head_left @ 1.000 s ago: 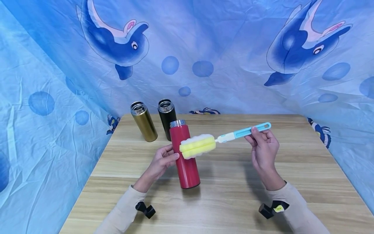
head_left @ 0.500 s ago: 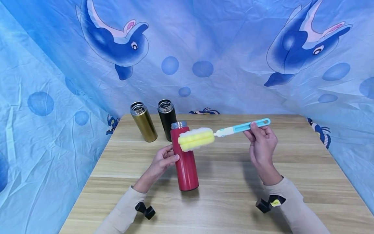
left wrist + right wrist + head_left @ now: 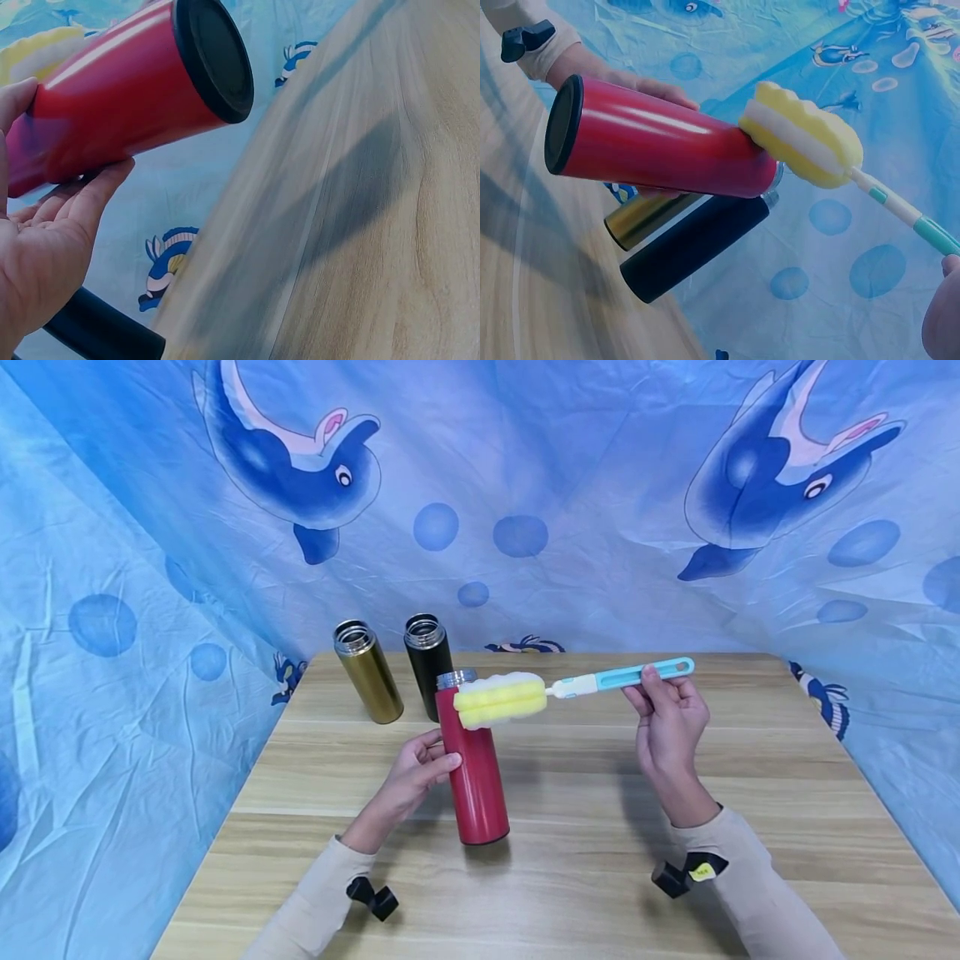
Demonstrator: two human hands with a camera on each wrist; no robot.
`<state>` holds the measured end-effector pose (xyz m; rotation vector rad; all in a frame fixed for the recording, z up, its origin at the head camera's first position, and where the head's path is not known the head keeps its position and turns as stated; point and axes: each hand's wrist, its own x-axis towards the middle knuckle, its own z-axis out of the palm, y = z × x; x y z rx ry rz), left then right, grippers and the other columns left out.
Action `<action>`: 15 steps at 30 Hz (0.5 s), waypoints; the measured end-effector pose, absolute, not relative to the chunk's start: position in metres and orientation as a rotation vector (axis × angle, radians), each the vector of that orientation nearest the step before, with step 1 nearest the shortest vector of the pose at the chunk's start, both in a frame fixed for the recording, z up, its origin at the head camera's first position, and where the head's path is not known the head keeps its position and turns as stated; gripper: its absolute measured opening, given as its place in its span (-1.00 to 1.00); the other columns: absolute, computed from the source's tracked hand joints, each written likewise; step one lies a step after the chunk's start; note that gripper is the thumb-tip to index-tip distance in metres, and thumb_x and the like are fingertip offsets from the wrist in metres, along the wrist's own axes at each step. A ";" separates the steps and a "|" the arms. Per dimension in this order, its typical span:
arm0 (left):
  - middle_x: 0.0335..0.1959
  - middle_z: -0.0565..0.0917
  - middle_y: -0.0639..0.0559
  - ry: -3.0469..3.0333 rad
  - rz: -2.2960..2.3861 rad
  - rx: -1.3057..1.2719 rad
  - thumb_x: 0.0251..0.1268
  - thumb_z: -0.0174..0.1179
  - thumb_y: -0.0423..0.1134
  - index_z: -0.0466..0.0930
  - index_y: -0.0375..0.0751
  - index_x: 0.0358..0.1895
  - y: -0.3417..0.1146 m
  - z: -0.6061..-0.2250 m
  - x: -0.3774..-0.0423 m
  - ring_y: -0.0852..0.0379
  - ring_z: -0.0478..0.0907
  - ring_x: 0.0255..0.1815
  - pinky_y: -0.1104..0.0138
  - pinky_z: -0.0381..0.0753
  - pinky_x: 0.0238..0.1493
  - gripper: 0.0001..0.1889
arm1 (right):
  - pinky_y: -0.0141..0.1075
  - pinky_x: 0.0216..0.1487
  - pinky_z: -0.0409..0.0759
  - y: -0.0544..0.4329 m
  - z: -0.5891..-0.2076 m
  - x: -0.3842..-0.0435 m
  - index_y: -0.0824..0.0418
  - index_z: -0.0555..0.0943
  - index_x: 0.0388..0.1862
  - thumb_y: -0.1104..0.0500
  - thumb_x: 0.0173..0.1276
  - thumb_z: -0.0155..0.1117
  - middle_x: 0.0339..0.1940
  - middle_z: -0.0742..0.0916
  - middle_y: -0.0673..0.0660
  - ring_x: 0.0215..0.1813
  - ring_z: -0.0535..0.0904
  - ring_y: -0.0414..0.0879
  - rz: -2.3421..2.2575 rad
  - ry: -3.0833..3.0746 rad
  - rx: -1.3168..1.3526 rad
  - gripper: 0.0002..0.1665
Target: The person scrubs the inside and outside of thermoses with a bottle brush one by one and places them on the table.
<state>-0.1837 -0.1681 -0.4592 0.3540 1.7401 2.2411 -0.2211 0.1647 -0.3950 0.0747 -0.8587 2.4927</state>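
Note:
My left hand (image 3: 420,772) grips a red thermos bottle (image 3: 477,785) round its side, its lidless metal mouth tilted up and away. In the left wrist view the black base of the red bottle (image 3: 120,97) hangs above the table. My right hand (image 3: 671,722) pinches the blue handle of a bottle brush (image 3: 501,700) between thumb and fingers. The brush's yellow and white sponge head overlaps the upper part of the bottle in the head view. From the right wrist, the sponge head (image 3: 806,139) shows right by the bottle's neck, outside the mouth.
Behind my left hand stand a gold thermos bottle (image 3: 369,672) and a black thermos bottle (image 3: 427,660), both lidless, near the far edge of the wooden table (image 3: 600,877). A blue cloth with dolphins (image 3: 600,585) hangs around the table.
My right hand has raised the brush, its sponge head sliding up along the red bottle toward the mouth. My left hand keeps its grip, with the bottle's base shifted slightly left.

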 end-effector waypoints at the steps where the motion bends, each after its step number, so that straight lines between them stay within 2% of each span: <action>1: 0.04 0.74 0.00 1.740 2.241 0.346 0.39 0.23 -0.30 0.26 -0.49 0.43 -0.168 -0.459 -0.184 0.08 0.74 0.02 0.20 0.73 0.02 -0.37 | -0.35 -0.35 0.73 0.165 -0.394 -0.221 0.49 0.54 -0.26 0.50 0.28 0.38 -0.46 0.75 0.24 -0.45 0.78 -0.03 2.493 -0.851 0.078 -0.84; 15: 0.10 0.71 -0.04 1.788 2.193 0.300 0.38 0.22 -0.27 0.19 -0.40 0.49 -0.166 -0.456 -0.184 0.06 0.73 0.04 0.19 0.72 0.05 -0.32 | -0.33 -0.35 0.74 0.164 -0.387 -0.220 0.51 0.52 -0.22 0.51 0.25 0.40 -0.42 0.74 0.28 -0.45 0.78 0.01 2.520 -0.798 0.088 -0.78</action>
